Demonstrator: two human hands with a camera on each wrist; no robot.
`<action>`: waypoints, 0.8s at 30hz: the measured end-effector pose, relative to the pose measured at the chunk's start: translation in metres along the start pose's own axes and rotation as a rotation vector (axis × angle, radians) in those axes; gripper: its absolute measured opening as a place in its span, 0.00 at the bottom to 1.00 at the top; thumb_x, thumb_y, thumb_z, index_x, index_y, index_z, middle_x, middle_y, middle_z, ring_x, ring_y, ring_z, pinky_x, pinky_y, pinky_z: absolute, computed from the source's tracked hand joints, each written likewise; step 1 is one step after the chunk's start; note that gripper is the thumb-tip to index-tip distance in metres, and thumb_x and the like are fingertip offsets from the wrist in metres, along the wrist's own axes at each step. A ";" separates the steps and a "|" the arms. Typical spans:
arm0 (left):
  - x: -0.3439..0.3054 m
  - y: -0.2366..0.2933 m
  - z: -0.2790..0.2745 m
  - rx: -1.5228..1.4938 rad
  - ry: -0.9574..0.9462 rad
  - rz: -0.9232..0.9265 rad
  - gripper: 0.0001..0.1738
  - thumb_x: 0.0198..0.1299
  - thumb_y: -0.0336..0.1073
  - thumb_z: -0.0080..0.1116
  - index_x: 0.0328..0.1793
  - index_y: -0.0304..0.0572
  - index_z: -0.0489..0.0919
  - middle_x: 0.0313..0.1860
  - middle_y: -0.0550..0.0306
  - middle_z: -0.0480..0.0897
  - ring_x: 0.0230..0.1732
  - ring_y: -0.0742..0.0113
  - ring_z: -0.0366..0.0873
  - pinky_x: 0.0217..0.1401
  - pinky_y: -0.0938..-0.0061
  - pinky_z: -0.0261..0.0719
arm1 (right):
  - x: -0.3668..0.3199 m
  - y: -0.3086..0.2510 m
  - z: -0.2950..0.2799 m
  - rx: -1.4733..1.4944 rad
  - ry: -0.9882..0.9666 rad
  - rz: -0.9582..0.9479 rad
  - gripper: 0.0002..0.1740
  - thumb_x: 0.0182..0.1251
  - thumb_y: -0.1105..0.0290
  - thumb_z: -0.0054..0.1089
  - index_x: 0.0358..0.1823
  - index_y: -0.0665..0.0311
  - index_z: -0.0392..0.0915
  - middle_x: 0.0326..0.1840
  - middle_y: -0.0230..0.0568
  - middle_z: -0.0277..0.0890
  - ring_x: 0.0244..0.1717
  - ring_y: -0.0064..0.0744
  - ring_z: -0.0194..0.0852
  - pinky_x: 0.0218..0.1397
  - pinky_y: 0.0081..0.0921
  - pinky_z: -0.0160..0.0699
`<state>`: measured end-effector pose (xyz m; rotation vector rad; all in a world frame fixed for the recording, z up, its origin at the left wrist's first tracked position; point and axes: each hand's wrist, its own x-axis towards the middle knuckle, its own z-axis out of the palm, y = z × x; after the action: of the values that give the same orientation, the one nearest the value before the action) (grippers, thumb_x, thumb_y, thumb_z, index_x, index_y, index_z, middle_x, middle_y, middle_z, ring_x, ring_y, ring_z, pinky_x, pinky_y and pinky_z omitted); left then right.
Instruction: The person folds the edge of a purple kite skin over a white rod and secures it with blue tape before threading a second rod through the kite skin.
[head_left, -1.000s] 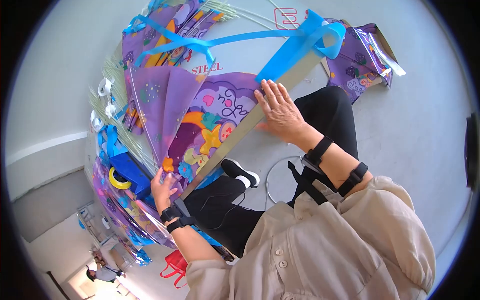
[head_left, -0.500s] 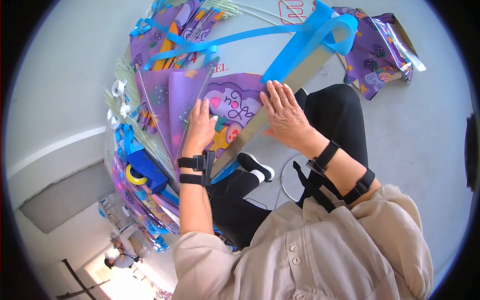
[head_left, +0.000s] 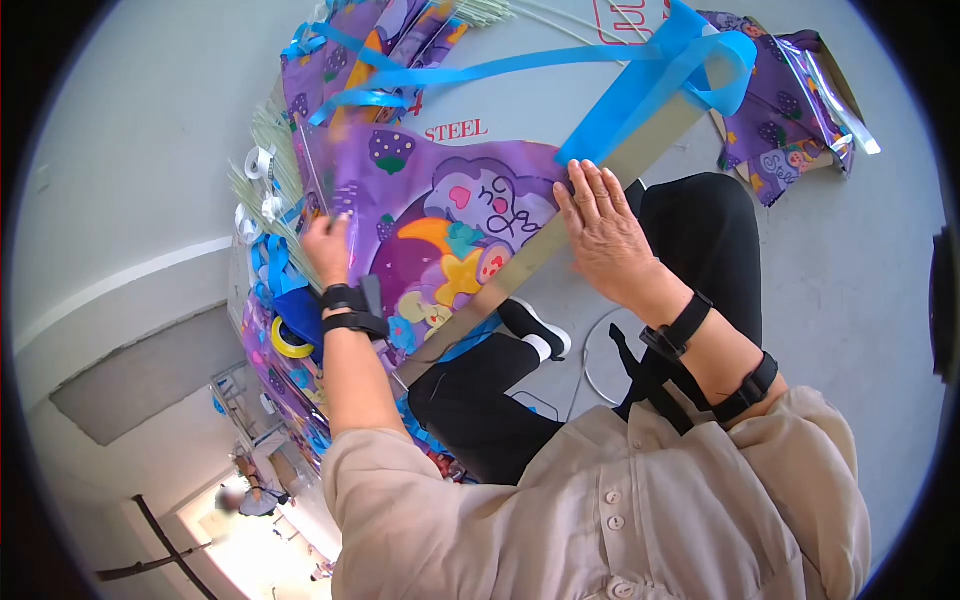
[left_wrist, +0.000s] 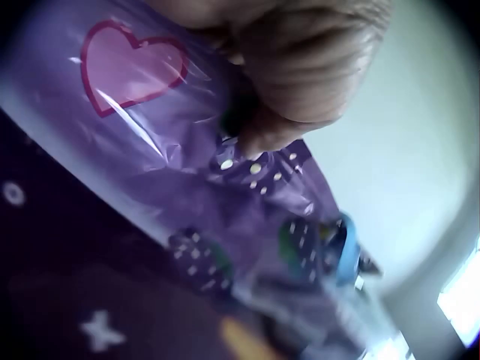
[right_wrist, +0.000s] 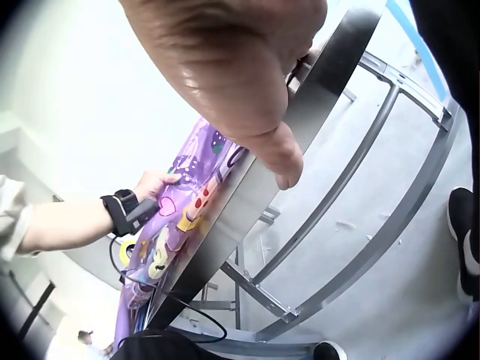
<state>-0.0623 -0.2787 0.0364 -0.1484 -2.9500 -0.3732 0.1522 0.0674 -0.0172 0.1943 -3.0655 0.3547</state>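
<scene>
Purple printed film [head_left: 400, 200] with a moon and star picture lies on the table along its metal edge [head_left: 500, 285]. At the film's left side the left hand [head_left: 328, 248] pinches it; in the left wrist view that hand's [left_wrist: 300, 67] thumb and fingers close on the crinkled film [left_wrist: 202, 165]. The right hand [head_left: 612, 240] lies flat with straight fingers at the film's right corner, beside a wide blue ribbon [head_left: 620, 100]. From the right wrist view, its [right_wrist: 240, 82] thumb hangs over the metal edge [right_wrist: 247, 184].
More folded purple film [head_left: 335, 70] and thin pale sticks [head_left: 270, 140] lie at the far left. Nearer stand a blue tape dispenser [head_left: 298, 308] and a yellow tape roll [head_left: 290, 340]. Another purple bundle [head_left: 770, 110] lies at the right. A person [head_left: 258, 500] is in the background.
The left hand has moved left from the film's middle, and the folded-over layer has been drawn back to the left, showing more of the picture. The right hand stays at the corner.
</scene>
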 end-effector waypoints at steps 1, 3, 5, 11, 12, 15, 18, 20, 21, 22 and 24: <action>0.008 -0.025 0.002 -0.070 0.149 -0.129 0.13 0.50 0.37 0.68 0.25 0.34 0.80 0.21 0.46 0.81 0.24 0.55 0.79 0.32 0.61 0.75 | 0.001 0.000 -0.001 0.000 0.000 -0.002 0.33 0.64 0.66 0.44 0.70 0.71 0.59 0.75 0.61 0.48 0.78 0.53 0.42 0.80 0.47 0.35; 0.024 -0.089 0.011 -0.150 0.234 -0.449 0.15 0.44 0.38 0.74 0.30 0.33 0.82 0.28 0.46 0.84 0.28 0.56 0.81 0.36 0.63 0.76 | 0.000 0.000 -0.002 -0.048 -0.019 -0.005 0.32 0.64 0.67 0.44 0.70 0.72 0.59 0.75 0.61 0.49 0.78 0.54 0.42 0.79 0.47 0.35; 0.014 -0.075 0.001 0.090 0.295 -0.466 0.17 0.44 0.38 0.74 0.35 0.33 0.82 0.31 0.46 0.84 0.31 0.56 0.82 0.38 0.63 0.77 | 0.001 -0.002 -0.002 -0.050 -0.010 -0.014 0.32 0.64 0.67 0.44 0.69 0.72 0.59 0.75 0.61 0.49 0.78 0.54 0.43 0.79 0.48 0.35; 0.020 0.063 0.007 -0.380 0.133 0.123 0.11 0.53 0.29 0.64 0.43 0.35 0.81 0.35 0.51 0.83 0.37 0.63 0.82 0.41 0.71 0.80 | 0.001 -0.001 0.005 -0.105 0.013 -0.007 0.31 0.65 0.67 0.43 0.68 0.73 0.61 0.74 0.63 0.50 0.77 0.55 0.45 0.79 0.49 0.38; 0.016 0.108 0.012 -0.524 -0.057 0.166 0.09 0.55 0.28 0.62 0.43 0.34 0.81 0.35 0.51 0.83 0.36 0.64 0.82 0.41 0.73 0.80 | 0.002 -0.002 0.007 -0.111 0.033 -0.005 0.30 0.65 0.66 0.43 0.68 0.73 0.61 0.74 0.63 0.51 0.76 0.56 0.46 0.79 0.50 0.38; -0.004 0.220 0.044 -0.531 -0.417 0.609 0.18 0.58 0.31 0.61 0.54 0.32 0.78 0.44 0.51 0.84 0.41 0.65 0.83 0.45 0.75 0.79 | 0.001 -0.001 0.009 -0.109 0.046 0.000 0.31 0.65 0.66 0.42 0.68 0.73 0.61 0.74 0.64 0.51 0.76 0.57 0.46 0.79 0.50 0.38; -0.021 0.301 0.101 -0.449 -0.387 0.713 0.42 0.45 0.47 0.73 0.63 0.29 0.71 0.59 0.40 0.75 0.61 0.54 0.74 0.60 0.62 0.73 | 0.002 -0.003 0.011 -0.137 0.031 0.004 0.31 0.65 0.65 0.42 0.68 0.74 0.60 0.74 0.63 0.52 0.77 0.58 0.43 0.79 0.51 0.34; -0.036 0.350 0.111 -0.313 -0.373 0.505 0.53 0.33 0.56 0.77 0.63 0.28 0.70 0.61 0.35 0.73 0.65 0.50 0.69 0.63 0.58 0.70 | 0.001 -0.002 0.017 -0.045 -0.034 -0.014 0.32 0.65 0.64 0.43 0.70 0.70 0.60 0.75 0.56 0.52 0.78 0.55 0.41 0.80 0.52 0.30; -0.042 0.369 0.112 -0.322 -0.374 0.510 0.53 0.33 0.56 0.77 0.63 0.28 0.70 0.61 0.35 0.73 0.65 0.50 0.69 0.63 0.58 0.70 | -0.002 -0.004 0.031 -0.026 0.161 -0.017 0.29 0.66 0.64 0.43 0.70 0.63 0.63 0.76 0.44 0.54 0.78 0.46 0.43 0.81 0.49 0.29; -0.048 0.385 0.116 -0.243 -0.374 0.418 0.50 0.34 0.55 0.76 0.61 0.28 0.70 0.59 0.34 0.73 0.64 0.48 0.69 0.63 0.58 0.71 | 0.000 -0.003 0.007 0.931 -0.027 0.183 0.27 0.68 0.63 0.44 0.69 0.55 0.65 0.75 0.35 0.57 0.76 0.38 0.47 0.80 0.46 0.37; -0.048 0.401 0.117 -0.169 -0.370 0.325 0.48 0.35 0.54 0.75 0.59 0.29 0.71 0.57 0.33 0.74 0.63 0.46 0.70 0.62 0.58 0.71 | -0.002 -0.004 0.032 -0.250 0.011 0.052 0.26 0.69 0.62 0.44 0.69 0.53 0.66 0.75 0.34 0.57 0.76 0.35 0.48 0.79 0.44 0.43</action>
<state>0.0153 0.1334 0.0120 -0.7860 -3.1610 -0.6008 0.1536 0.0565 -0.0479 0.1018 -3.0700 -0.0272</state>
